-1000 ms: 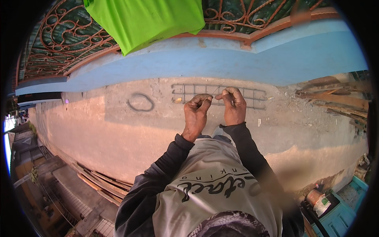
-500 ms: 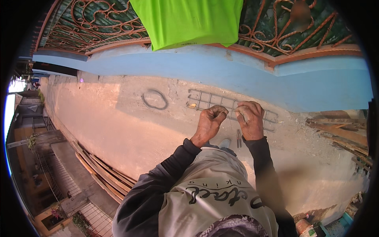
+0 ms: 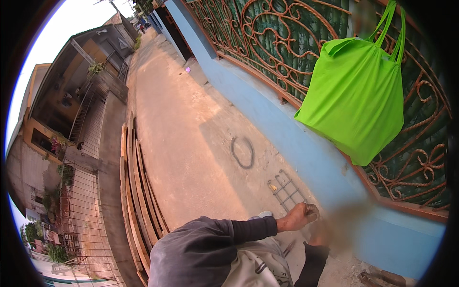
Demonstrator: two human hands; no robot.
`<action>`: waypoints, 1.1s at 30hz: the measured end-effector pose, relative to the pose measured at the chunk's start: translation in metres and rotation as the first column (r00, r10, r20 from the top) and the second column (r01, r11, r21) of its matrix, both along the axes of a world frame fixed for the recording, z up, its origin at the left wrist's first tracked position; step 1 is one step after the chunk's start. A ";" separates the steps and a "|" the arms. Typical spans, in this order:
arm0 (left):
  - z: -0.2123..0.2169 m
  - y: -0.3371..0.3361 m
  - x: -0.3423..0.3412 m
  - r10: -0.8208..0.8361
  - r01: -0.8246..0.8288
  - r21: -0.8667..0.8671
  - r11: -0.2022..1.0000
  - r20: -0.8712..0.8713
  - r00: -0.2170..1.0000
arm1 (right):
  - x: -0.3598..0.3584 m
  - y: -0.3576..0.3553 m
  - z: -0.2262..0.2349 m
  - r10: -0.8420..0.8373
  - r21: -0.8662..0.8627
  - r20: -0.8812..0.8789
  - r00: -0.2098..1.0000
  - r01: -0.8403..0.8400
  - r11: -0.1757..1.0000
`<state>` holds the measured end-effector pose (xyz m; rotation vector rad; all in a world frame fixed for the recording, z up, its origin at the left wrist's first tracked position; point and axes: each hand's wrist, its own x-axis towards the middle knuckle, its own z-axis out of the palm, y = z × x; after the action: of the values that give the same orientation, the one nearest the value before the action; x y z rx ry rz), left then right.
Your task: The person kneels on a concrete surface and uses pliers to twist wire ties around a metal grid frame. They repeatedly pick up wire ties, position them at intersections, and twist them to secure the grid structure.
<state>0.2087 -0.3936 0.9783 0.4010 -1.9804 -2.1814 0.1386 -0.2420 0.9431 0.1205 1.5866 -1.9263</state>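
Holding the left hand [image 3: 299,218] out over the ground [image 3: 177,158] with fingers curled in toward the thumb; cannot tell whether grasping anything thin between the tips. Having the right hand [image 3: 319,235] just beside it, blurred behind a smudge; cannot tell whether clenched, released or grasping something. Looking down on a steel-bar frame [image 3: 285,188] lying flat near the ground's right edge, alongside the blue wall [image 3: 287,131], partly hidden behind the left hand. Seeing a dark wire coil [image 3: 252,154] farther along that edge, well apart from the frame, and a slim dark tool [image 3: 289,247] below the left wrist, too unclear to identify. Seeing long wooden planks [image 3: 138,191] stacked along the ground's left edge, and a bright green bag [image 3: 356,103] hanging by its handles before the rust-coloured grille [image 3: 279,48].
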 end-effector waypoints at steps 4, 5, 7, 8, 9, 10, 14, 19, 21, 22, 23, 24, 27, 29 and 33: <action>-0.008 -0.013 -0.006 0.009 -0.022 0.103 0.994 0.121 0.993 | 0.007 -0.019 0.025 -0.058 -0.143 0.359 0.932 0.116 0.983; -0.009 -0.018 -0.007 0.016 -0.024 0.067 0.997 0.121 0.993 | 0.008 -0.020 0.026 -0.032 0.077 0.118 0.993 0.023 0.997; -0.013 -0.027 -0.009 0.041 -0.033 -0.066 0.997 0.135 0.990 | 0.012 -0.020 0.026 0.184 0.524 -0.323 0.928 0.014 0.852; -0.018 -0.030 -0.011 0.063 -0.039 -0.164 0.986 0.147 0.987 | 0.015 -0.018 0.030 0.324 0.651 -0.551 0.769 0.153 0.744; -0.020 -0.032 -0.012 0.084 -0.040 -0.258 0.965 0.159 0.984 | 0.020 -0.022 0.037 0.350 0.666 -0.600 0.720 0.206 0.717; -0.022 -0.033 -0.013 0.067 -0.013 -0.285 0.958 0.180 0.981 | 0.025 -0.027 0.045 0.376 0.675 -0.643 0.667 0.260 0.691; -0.021 -0.039 -0.018 0.026 0.061 -0.352 0.934 0.236 0.971 | 0.025 -0.042 0.033 0.580 0.692 -0.722 0.376 0.373 0.618; -0.017 -0.055 -0.021 -0.087 0.192 -0.496 0.847 0.226 0.970 | 0.020 -0.046 0.012 0.591 0.742 -0.622 0.513 0.144 0.655; -0.017 -0.066 -0.022 -0.187 0.311 -0.519 0.796 0.278 0.942 | 0.012 -0.043 0.008 0.448 0.577 -0.410 0.794 -0.154 0.802; -0.017 -0.072 -0.022 -0.244 0.311 -0.502 0.807 0.196 0.950 | 0.006 -0.039 0.009 0.344 0.346 -0.172 0.923 -0.270 0.899; -0.018 -0.077 -0.022 -0.298 0.314 -0.484 0.817 0.113 0.948 | 0.001 -0.034 0.008 0.281 0.077 0.112 0.953 -0.291 0.954; -0.018 -0.082 -0.023 -0.348 0.320 -0.466 0.825 0.027 0.937 | -0.004 -0.030 0.007 0.321 -0.296 0.359 0.877 -0.219 0.930; -0.023 -0.089 -0.028 -0.336 0.314 -0.269 0.910 -0.035 0.941 | 0.006 -0.038 0.016 0.272 -0.251 0.367 0.890 -0.187 0.950; -0.027 -0.094 -0.029 -0.284 0.261 -0.301 0.917 -0.035 0.958 | 0.021 -0.060 0.028 0.265 0.314 -0.197 0.944 -0.196 0.929; -0.035 -0.099 -0.031 -0.216 0.228 -0.162 0.960 0.091 0.972 | 0.026 -0.070 0.023 0.426 0.597 -0.654 0.626 0.081 0.798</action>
<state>0.1778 -0.4931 0.9432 0.2462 -2.3342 -2.1227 0.1645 -0.3124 0.9659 -0.7032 2.6089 -1.2812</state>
